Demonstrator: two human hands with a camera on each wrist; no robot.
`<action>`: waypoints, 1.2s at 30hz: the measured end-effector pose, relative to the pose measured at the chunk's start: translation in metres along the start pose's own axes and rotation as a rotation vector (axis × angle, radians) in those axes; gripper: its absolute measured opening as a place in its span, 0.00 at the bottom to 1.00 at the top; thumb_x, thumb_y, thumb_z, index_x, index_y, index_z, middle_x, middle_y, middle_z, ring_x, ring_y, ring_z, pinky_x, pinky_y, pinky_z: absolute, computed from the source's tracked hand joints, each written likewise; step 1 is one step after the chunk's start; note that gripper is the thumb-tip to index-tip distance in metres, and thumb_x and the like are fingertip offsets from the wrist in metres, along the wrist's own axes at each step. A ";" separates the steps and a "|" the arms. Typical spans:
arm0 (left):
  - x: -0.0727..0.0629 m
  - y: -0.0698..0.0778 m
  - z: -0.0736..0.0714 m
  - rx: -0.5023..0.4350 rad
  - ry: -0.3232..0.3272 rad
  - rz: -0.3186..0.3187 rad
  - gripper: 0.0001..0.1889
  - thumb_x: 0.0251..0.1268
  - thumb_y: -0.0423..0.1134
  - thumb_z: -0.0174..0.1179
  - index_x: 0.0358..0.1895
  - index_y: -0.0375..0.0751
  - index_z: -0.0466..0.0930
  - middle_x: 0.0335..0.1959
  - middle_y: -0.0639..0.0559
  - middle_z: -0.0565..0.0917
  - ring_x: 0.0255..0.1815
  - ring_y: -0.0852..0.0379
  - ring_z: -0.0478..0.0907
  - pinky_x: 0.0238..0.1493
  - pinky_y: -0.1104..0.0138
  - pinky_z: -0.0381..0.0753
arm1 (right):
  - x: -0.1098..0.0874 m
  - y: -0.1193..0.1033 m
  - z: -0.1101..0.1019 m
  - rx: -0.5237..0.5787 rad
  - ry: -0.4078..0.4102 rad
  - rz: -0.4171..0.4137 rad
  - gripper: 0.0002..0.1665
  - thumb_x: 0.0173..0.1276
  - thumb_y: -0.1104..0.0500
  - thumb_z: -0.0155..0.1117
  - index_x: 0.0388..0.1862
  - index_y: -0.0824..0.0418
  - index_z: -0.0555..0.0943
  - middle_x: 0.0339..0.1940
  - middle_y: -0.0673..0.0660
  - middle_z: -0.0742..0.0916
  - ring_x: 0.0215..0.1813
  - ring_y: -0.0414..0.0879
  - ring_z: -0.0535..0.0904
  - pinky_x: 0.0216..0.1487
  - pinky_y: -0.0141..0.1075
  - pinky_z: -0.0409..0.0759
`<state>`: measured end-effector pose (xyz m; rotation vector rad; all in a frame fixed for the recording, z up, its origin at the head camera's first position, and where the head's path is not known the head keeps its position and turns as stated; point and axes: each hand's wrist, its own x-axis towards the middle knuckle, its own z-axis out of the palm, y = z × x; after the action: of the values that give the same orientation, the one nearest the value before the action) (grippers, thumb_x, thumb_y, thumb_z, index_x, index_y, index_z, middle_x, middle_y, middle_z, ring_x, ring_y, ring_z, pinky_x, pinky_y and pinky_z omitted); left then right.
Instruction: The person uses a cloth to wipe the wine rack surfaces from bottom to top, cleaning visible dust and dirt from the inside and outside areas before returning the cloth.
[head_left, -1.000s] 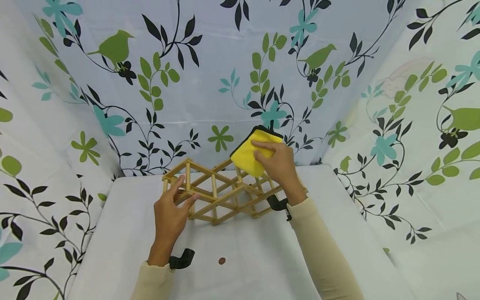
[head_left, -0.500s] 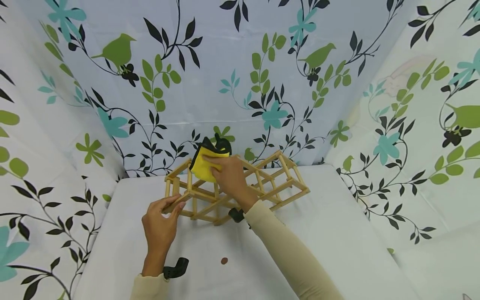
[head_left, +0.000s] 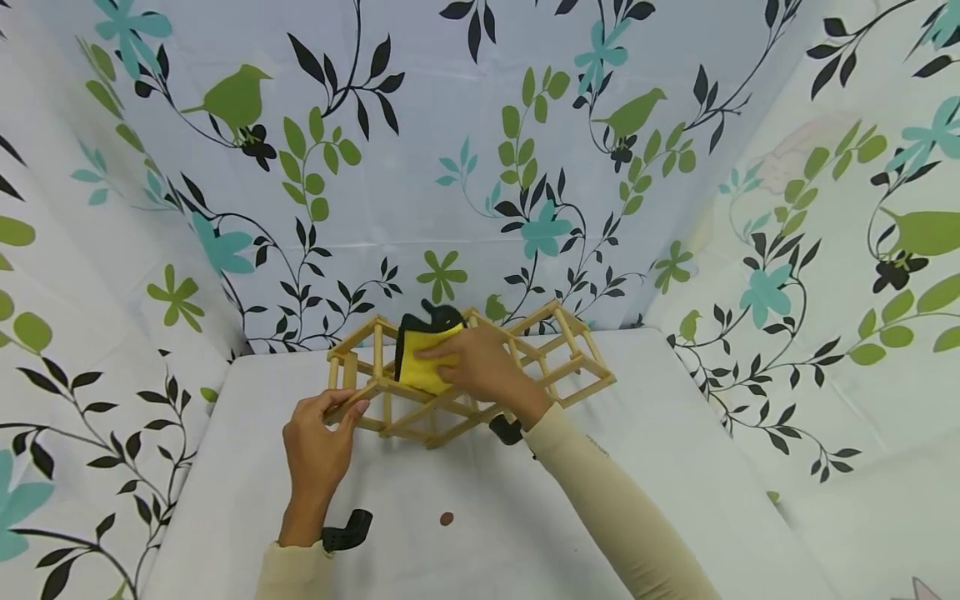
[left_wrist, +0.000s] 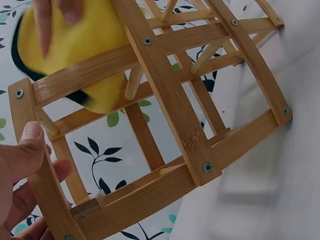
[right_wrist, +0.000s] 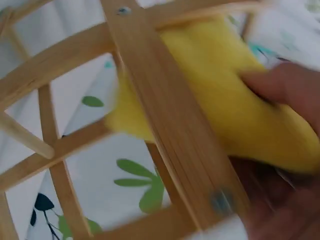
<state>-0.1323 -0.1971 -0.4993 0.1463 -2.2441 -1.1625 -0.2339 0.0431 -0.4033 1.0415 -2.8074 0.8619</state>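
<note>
A folding wooden lattice rack (head_left: 570,367) of slats and dowels, joined with metal rivets, stands on the white table. My left hand (head_left: 318,442) grips the slat at its left end, thumb in front and fingers behind, as the left wrist view shows. In my right hand (head_left: 487,367) is a yellow cloth (head_left: 422,362) with a black edge, held against the rack's left-middle part. In the right wrist view the cloth (right_wrist: 210,85) passes behind a slat (right_wrist: 165,110), with the thumb pressed on it; motion blurs that view.
A small brown round spot (head_left: 446,518) lies on the white tabletop (head_left: 465,567) in front of the rack. Behind the table hangs a patterned curtain (head_left: 420,192) with leaves and birds, and similar cloth covers both sides.
My right hand has swept the cloth left from the rack's right-middle part, then lower among the slats. The left hand has shifted slightly left and down along the rack's left end.
</note>
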 end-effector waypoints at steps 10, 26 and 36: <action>0.003 0.026 0.005 -0.022 0.047 0.099 0.22 0.57 0.34 0.81 0.55 0.36 0.89 0.52 0.36 0.90 0.57 0.36 0.80 0.59 0.40 0.75 | -0.082 0.069 -0.087 0.489 0.555 0.264 0.24 0.70 0.59 0.77 0.64 0.51 0.87 0.68 0.55 0.87 0.23 0.37 0.77 0.27 0.23 0.79; 0.042 0.025 0.020 -0.055 0.098 0.145 0.15 0.59 0.33 0.78 0.49 0.32 0.92 0.43 0.38 0.93 0.47 0.39 0.87 0.53 0.64 0.81 | -0.148 0.106 -0.090 0.369 0.339 0.567 0.26 0.72 0.52 0.75 0.68 0.43 0.85 0.77 0.57 0.80 0.47 0.47 0.83 0.43 0.29 0.81; 0.075 0.018 0.028 -0.041 0.026 0.116 0.13 0.63 0.32 0.75 0.50 0.31 0.92 0.47 0.33 0.92 0.51 0.34 0.89 0.53 0.42 0.87 | -0.171 0.088 -0.092 0.544 0.144 0.394 0.26 0.71 0.57 0.77 0.67 0.55 0.86 0.65 0.63 0.86 0.49 0.47 0.88 0.50 0.34 0.90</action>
<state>-0.2060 -0.1929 -0.4633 0.0142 -2.1747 -1.1369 -0.1700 0.2463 -0.4045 0.4099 -2.7517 1.7293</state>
